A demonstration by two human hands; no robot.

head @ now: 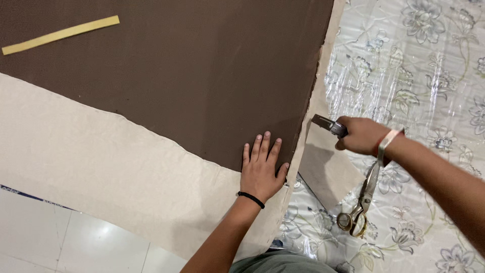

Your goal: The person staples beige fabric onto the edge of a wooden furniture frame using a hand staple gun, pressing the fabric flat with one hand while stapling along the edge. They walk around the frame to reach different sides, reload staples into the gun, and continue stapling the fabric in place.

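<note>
Left hand point(261, 169) lies flat, fingers spread, on the brown fabric point(192, 65) — right hand point(361, 135) to its right, grip closed around a metal tool point(328, 124), scissors point(361, 202) near.

From where I watch, this looks like a home floor turned into a sewing or upholstery spot rather than a proper workshop. The work lies flat on the ground: glossy white floor tiles point(76, 242) show at the near left, and a quilted floral mattress under clear plastic wrap point(429, 60) fills the right side. Spread across the middle is a large brown fabric sheet point(177, 65) over beige cloth point(101, 167), with a yellow strip point(60, 34) lying on it at the far left. Tailor's scissors point(361, 202) rest on the mattress, near right. I see no bench or machines.
</note>
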